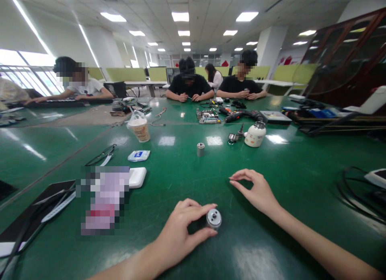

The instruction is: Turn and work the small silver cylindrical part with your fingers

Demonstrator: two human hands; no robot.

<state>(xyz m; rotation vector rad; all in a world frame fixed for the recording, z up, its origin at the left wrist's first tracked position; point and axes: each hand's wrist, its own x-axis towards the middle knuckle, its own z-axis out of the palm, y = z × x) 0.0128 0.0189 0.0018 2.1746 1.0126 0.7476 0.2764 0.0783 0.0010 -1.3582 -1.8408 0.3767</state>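
A small cylindrical metal motor [214, 219] is held by my left hand [183, 225], with the thumb and index finger around its sides. Its round end faces up and shows a dark centre and small holes. To the right and farther off, my right hand [256, 189] is raised over the table, thumb and index fingertips brought together in a pinch. Whether something tiny sits between those tips, I cannot make out. Beyond both hands, a second, similar metal cylinder [200, 149] stands upright on the green table [175, 171].
Left lie a white power bank [137, 178], a tissue packet [138, 155] and straps; a cup [140, 129] in a bag stands behind. Ahead are a cream bottle [255, 135], its lid, a circuit board [208, 116] and a power drill [241, 115]. Cables [352, 191] lie right. Several people sit opposite.
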